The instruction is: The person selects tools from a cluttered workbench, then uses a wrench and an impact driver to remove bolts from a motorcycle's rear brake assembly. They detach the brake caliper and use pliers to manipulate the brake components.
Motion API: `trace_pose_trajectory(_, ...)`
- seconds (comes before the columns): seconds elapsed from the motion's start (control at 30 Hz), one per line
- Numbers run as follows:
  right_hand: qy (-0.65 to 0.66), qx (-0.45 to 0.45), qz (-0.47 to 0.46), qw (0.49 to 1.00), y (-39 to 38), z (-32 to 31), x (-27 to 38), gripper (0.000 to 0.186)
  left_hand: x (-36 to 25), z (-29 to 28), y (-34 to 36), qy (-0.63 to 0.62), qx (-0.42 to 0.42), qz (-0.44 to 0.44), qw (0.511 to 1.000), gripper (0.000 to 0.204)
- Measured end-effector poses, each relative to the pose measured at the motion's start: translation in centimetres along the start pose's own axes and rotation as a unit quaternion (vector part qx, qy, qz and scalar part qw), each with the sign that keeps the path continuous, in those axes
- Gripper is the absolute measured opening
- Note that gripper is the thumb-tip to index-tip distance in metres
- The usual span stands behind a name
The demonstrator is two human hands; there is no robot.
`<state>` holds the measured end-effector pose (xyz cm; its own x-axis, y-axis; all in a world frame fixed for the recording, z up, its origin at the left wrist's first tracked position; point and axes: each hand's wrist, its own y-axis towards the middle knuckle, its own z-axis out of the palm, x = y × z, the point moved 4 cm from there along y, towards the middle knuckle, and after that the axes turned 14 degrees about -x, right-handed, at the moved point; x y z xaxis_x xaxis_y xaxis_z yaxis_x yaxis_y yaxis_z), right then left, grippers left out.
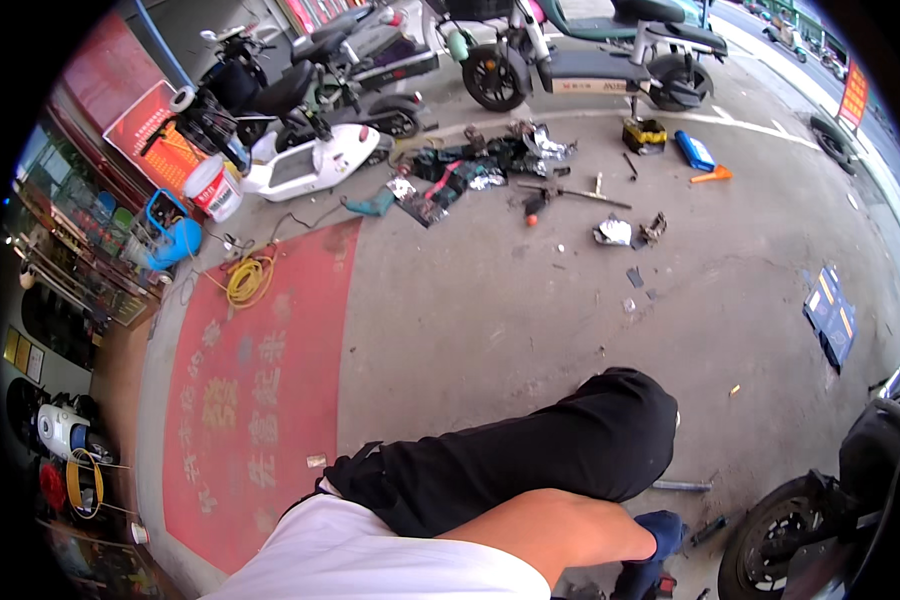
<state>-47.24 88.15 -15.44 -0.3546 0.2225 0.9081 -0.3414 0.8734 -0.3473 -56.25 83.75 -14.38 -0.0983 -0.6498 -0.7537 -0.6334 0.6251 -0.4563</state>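
Note:
My left arm comes out of a white sleeve and crosses in front of my bent knee in black trousers [530, 440]. At its end my left hand [660, 532] wears a dark blue glove, low in the view; its fingers cannot be made out. More dark blue cloth [632, 580] shows just below, cut by the lower edge. My right hand is not plainly seen. Beside the glove lie a metal bar [682, 486], a dark stick-like tool [708, 530] and a small red object [664, 584]. A black scooter wheel [770, 545] stands right of them.
Parked scooters [590, 65] line the back. Behind me lie dark scrap parts [470, 160], a yellow-black container [644, 136], a blue packet [694, 150] and flattened blue cardboard [830, 320]. A yellow hose [250, 282] coils on the red mat [240, 400], near a blue compressor tank [175, 243].

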Motion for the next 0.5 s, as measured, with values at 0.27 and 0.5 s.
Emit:
trace_pose_trajectory(0.27,0.024,-0.129,0.187,0.974,-5.0,-7.9,-10.1,0.032,-9.2,5.5,-5.6,-0.191,0.315,-0.040,0.929,0.032)
trace_pose_trajectory(0.5,-0.032,-0.336,0.074,0.938,-12.5,-12.8,-16.1,0.040,-9.9,6.5,-8.9,-0.037,0.347,-0.028,0.937,0.045)
